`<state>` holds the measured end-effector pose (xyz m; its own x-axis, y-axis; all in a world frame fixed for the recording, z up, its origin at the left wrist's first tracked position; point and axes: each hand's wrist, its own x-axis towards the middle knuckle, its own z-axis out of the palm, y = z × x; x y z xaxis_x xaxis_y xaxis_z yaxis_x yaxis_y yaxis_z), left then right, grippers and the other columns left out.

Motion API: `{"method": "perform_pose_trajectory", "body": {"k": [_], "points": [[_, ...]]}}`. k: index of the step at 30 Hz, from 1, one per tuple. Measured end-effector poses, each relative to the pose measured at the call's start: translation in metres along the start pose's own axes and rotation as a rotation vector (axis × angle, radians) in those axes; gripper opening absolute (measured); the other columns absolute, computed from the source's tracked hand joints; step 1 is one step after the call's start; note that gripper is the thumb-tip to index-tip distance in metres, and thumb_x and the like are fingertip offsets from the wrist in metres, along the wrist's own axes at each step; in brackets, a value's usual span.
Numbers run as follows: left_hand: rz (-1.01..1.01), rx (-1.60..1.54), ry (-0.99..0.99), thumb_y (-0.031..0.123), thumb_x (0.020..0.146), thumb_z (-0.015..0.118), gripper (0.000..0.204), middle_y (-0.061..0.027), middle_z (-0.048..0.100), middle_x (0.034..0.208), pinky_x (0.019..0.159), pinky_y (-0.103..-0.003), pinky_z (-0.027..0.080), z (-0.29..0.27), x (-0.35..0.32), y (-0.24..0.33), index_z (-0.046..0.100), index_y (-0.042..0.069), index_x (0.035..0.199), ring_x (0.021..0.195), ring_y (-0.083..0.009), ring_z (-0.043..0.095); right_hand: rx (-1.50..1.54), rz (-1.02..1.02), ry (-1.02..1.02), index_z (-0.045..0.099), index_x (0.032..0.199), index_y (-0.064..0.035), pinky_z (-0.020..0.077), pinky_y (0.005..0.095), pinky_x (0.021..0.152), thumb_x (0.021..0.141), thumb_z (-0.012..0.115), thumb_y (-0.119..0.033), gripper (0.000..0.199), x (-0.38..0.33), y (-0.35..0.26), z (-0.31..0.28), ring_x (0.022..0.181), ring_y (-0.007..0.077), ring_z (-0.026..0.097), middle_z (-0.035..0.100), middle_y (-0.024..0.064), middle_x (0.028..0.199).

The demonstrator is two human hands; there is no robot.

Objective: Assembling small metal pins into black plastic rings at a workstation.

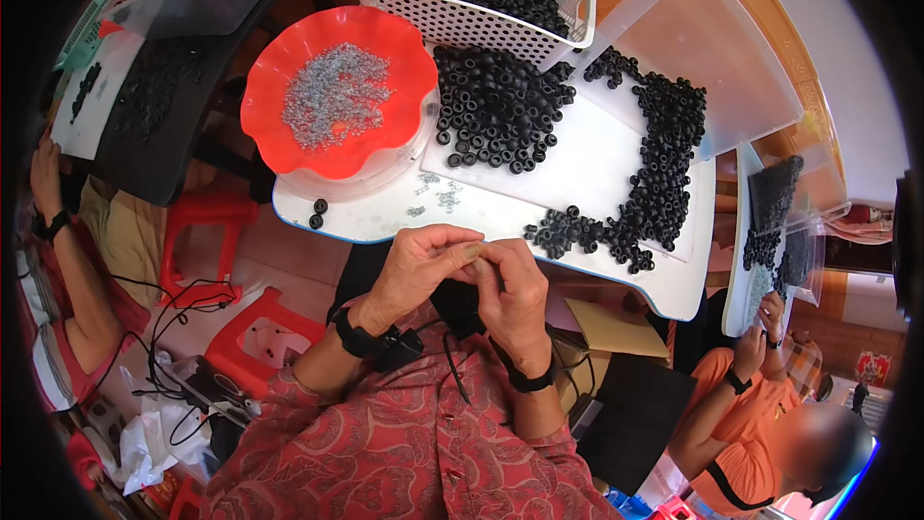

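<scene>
My left hand (416,268) and my right hand (512,295) meet fingertip to fingertip just off the near edge of the white table (361,221). Both are closed in a pinch, and whatever they hold is hidden between the fingers. Beyond them, a red wavy-rimmed dish (265,101) carries a pile of tiny clear pieces (337,96). A heap of small black rings (500,106) sits to its right. More black rings (664,154) spread down the right side, and a smaller cluster (568,231) lies nearest my right hand.
A white perforated basket (462,19) of black pieces stands at the back, beside a clear plastic bin (703,48). Red stools (255,342) and tangled cables (183,313) are at left. A person in orange (741,424) works at right; another person's arm (82,299) shows at far left.
</scene>
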<state>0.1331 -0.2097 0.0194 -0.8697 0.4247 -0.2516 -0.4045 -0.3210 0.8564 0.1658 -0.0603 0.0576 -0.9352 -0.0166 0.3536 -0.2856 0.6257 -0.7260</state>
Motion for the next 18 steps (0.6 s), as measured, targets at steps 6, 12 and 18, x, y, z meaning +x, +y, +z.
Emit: {"method": "perform_pose_trajectory", "body": {"k": [6,12,18], "points": [[0.032,-0.193,-0.047,0.01,0.098,0.057,0.027,-0.0147,0.068,0.097,0.077,-0.031,0.061,-0.001,0.004,0.004,0.061,-0.009,0.117,0.081,-0.016,0.068,0.347,0.308,0.23,0.065,0.099,0.0009,0.0509,0.0276,0.065,0.089,0.063,0.003,0.01,-0.009,0.001,0.003,0.075,0.0165,0.064,0.063,0.0084,0.088],[-0.004,-0.432,-0.144,0.016,0.101,0.053,0.031,-0.0115,0.065,0.094,0.074,-0.032,0.061,-0.003,0.004,0.007,0.059,-0.007,0.121,0.077,-0.0139,0.065,0.444,0.296,0.174,0.058,0.117,0.0027,0.0513,0.0272,0.078,0.094,0.061,-0.004,0.025,-0.006,-0.002,0.009,0.096,0.0147,0.061,0.055,0.0101,0.109],[0.041,-0.448,-0.09,0.016,0.1,0.055,0.03,-0.0067,0.063,0.088,0.068,-0.027,0.056,0.01,-0.001,0.014,0.058,-0.009,0.117,0.069,-0.01,0.058,0.703,0.42,-0.019,0.048,0.13,0.0055,0.0497,0.0285,0.084,0.093,0.064,-0.019,0.047,0.006,-0.016,0.018,0.098,0.0169,0.059,0.059,0.0142,0.119]]}}
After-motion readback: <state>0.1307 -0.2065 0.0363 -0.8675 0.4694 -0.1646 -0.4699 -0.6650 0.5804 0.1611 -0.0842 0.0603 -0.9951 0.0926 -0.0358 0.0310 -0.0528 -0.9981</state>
